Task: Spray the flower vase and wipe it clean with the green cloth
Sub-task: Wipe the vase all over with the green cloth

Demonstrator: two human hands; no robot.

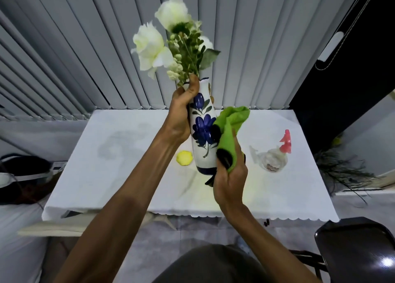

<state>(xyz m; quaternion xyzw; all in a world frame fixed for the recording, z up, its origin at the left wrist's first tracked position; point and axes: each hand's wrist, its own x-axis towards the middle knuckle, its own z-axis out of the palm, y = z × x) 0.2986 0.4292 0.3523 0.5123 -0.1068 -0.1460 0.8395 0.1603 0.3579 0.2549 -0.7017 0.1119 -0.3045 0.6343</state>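
A tall white vase (202, 131) with blue painted flowers is held up in the air above the table, tilted slightly left, with white flowers (164, 41) and green stems in its mouth. My left hand (182, 113) grips its neck and upper body from the left. My right hand (229, 175) holds the green cloth (232, 128) bunched against the vase's right side and lower body. A clear spray bottle (274, 158) with a pink trigger head lies on the table to the right, untouched.
The table (119, 175) has a white scalloped cloth with damp patches at its left. A small yellow object (184, 158) lies just left of the vase's base. Grey vertical blinds hang behind. A dark chair (354, 246) stands at the lower right.
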